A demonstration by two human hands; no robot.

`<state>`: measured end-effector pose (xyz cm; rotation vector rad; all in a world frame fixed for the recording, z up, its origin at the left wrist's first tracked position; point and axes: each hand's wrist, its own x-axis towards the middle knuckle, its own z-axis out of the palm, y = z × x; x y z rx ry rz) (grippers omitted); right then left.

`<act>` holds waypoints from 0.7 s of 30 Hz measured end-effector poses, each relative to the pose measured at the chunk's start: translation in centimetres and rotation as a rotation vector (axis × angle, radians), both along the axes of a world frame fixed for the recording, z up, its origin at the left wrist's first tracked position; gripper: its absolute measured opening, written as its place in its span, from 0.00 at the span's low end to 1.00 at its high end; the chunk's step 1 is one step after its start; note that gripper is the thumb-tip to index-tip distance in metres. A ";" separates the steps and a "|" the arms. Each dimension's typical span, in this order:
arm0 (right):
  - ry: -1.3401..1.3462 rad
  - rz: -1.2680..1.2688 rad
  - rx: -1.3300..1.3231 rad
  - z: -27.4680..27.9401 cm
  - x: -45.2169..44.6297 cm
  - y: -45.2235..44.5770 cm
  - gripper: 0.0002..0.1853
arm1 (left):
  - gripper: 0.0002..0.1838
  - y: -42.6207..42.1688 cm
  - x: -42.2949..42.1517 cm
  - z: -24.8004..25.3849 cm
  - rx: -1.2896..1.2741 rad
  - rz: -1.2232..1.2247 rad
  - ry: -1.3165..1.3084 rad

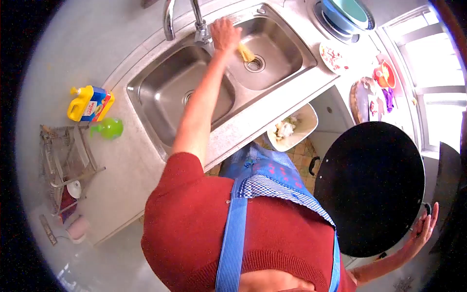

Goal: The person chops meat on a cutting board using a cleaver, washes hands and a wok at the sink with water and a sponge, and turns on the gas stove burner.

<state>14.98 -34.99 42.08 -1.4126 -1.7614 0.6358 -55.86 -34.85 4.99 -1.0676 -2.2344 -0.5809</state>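
My left hand [226,35] is at the back of the double sink, beside the tap base. Its fingers are curled, and a yellow straw-like brush [246,52] sticks out from under it over the right basin, so the hand appears closed on the brush, though its handle end is hidden. A large black wok [369,190] with two small handles is at my right side. Close to its right handle [428,209] is my right hand [422,231], fingers stretched and slightly apart. Whether the palm presses on the wok cannot be made out.
The chrome tap [197,22] stands behind the sink [163,100]. On the left are a yellow detergent bottle [91,103], a green bottle [111,128] and a metal rack [68,155]. A waste bin [311,121], a plate of food [333,56], a chopping board [361,100] and basins [343,22] are on the right.
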 end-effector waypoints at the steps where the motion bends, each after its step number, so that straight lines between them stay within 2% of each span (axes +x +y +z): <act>1: 0.096 -0.002 -0.024 0.6 -2.1 -0.1 0.21 | 0.22 -0.3 -2.8 -1.7 -0.151 0.008 -0.099; 2: 0.192 -0.003 -0.050 1.0 -4.2 -0.1 0.20 | 0.22 -0.8 -3.5 -2.4 -0.147 0.014 -0.099; 3: 0.190 0.004 -0.050 1.4 -5.3 0.3 0.20 | 0.24 -1.6 -4.0 -2.7 -0.306 -0.025 -0.338; 4: -0.259 0.308 0.306 1.6 -6.2 1.0 0.19 | 0.26 -2.3 -4.7 -2.9 -0.461 -0.065 -0.578; 5: -0.394 0.405 0.406 1.6 -7.4 1.1 0.18 | 0.23 -4.5 -2.2 0.0 -0.425 -0.049 -0.629; 7: -0.626 0.593 0.645 1.7 -10.1 1.3 0.17 | 0.17 -7.8 -1.4 -1.6 -0.008 -0.381 -0.082; 8: -0.552 0.531 0.603 1.8 -12.0 0.9 0.19 | 0.17 -8.9 -0.4 -2.3 -0.004 -0.384 -0.089; 9: -0.486 0.470 0.557 2.2 -13.6 0.5 0.21 | 0.14 -10.3 1.9 -2.5 0.358 -0.419 -0.587; 10: -0.555 0.596 0.653 2.5 -14.0 2.1 0.21 | 0.10 -11.5 3.0 -2.1 0.726 -0.429 -1.071; 11: -0.614 0.725 0.749 2.8 -14.4 3.6 0.22 | 0.10 -13.2 2.5 -1.3 1.083 -0.234 -1.658; 13: 0.439 0.340 0.012 3.4 -17.3 3.4 0.22 | 0.11 -15.4 0.1 -4.1 1.377 -0.228 -1.853; 14: 0.380 0.631 -0.179 4.5 -17.7 4.6 0.23 | 0.12 -16.4 -1.2 -6.5 1.286 -0.257 -1.949; 15: 0.270 0.642 -0.090 4.3 -18.6 5.2 0.23 | 0.14 -17.2 -2.0 -8.2 1.187 -0.290 -2.037; 16: 0.145 0.626 0.037 3.9 -20.2 5.7 0.22 | 0.20 -18.2 -1.5 -8.0 0.872 -0.265 -2.028; 18: -0.029 0.674 0.176 3.1 -23.0 7.0 0.22 | 0.26 -18.9 2.0 -6.9 0.456 -0.450 -2.008; 20: -0.011 0.840 0.200 2.4 -25.8 8.2 0.22 | 0.27 -19.3 6.2 -5.5 0.458 -0.558 -2.234; 21: 0.050 0.824 0.137 2.1 -27.5 8.1 0.21 | 0.26 -19.8 7.0 -4.1 0.451 -0.968 -2.371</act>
